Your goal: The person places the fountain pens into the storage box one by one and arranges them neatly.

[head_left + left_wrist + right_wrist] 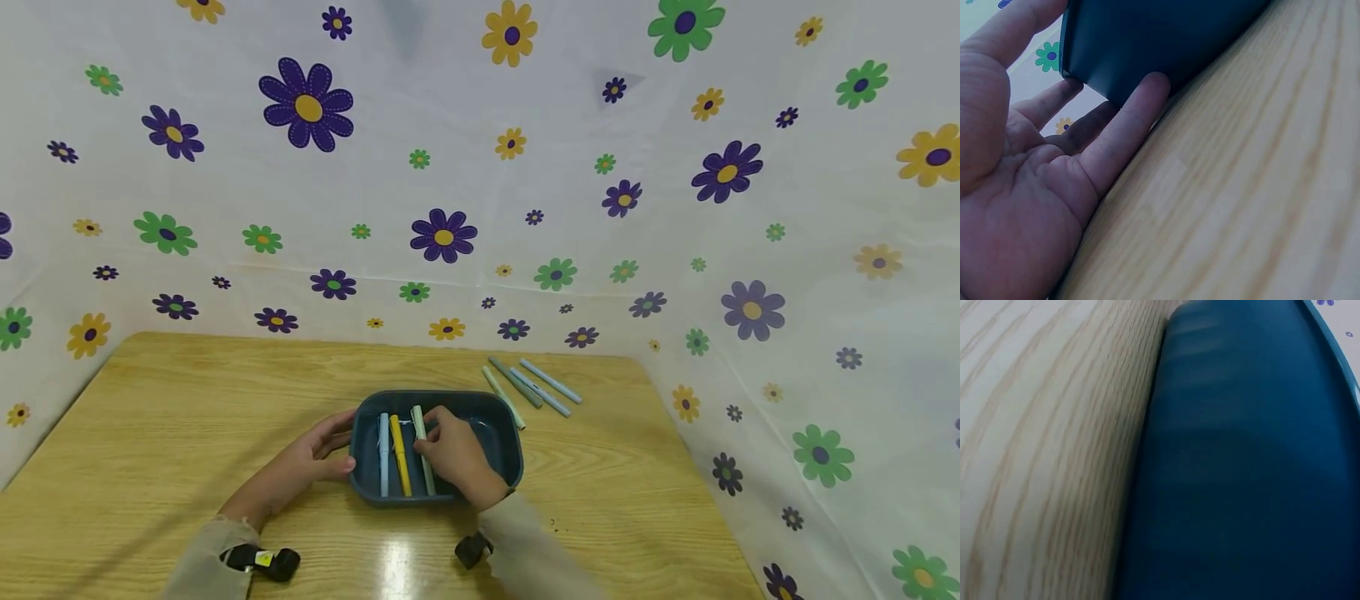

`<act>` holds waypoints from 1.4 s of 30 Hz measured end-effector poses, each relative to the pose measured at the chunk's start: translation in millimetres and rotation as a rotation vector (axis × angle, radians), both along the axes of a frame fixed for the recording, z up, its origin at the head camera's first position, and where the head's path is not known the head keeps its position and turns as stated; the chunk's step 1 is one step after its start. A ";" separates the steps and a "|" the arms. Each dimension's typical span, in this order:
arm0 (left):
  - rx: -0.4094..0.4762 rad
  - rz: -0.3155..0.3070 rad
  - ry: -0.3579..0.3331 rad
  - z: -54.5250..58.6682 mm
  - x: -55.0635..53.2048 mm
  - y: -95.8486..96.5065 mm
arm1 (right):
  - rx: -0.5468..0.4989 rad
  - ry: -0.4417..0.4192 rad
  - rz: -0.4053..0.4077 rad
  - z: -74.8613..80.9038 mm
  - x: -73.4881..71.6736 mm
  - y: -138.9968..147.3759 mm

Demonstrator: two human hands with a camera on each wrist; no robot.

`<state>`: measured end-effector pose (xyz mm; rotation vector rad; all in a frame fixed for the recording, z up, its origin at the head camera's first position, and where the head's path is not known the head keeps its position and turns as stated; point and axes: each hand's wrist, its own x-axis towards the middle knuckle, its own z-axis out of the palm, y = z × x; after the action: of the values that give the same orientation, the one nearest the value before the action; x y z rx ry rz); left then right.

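Head view: 4 loose pens (539, 391) beside tray (487, 432).

Tray (487, 437): plastic by appearance, smooth; glossy inside, satin outside, with soft bands of light in the right-wrist view. Pens (401, 457): apparently plastic, smooth. Table (187, 400): wood or wood-look surface, streaked grain; polished enough to return a bright glare at the near side. Sheet (465, 100): thin cloth or film, which of the two cannot be determined; largely matt, lightly creased, printed. Sleeves (532, 550): soft cloth, matt, gathered at the left cuff. Wrist cameras (279, 565): black, plastic-looking casings.
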<state>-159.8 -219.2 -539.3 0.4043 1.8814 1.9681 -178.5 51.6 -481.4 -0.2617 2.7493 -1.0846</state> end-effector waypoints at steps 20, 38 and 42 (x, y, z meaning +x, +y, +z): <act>0.013 -0.005 -0.002 -0.4 -0.2 0.0 | 0.024 -0.086 0.020 7.2 1.0 -8.9; 0.033 -0.013 0.009 2.2 1.1 -0.4 | -0.014 -0.129 0.045 6.4 0.1 -11.4; 0.029 -0.010 0.009 1.7 1.1 -0.6 | -0.031 -0.143 0.048 7.1 0.1 -12.1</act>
<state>-158.7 -219.8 -537.5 0.4310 1.8550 1.9927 -178.4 39.4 -474.3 -0.2431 2.5897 -1.0898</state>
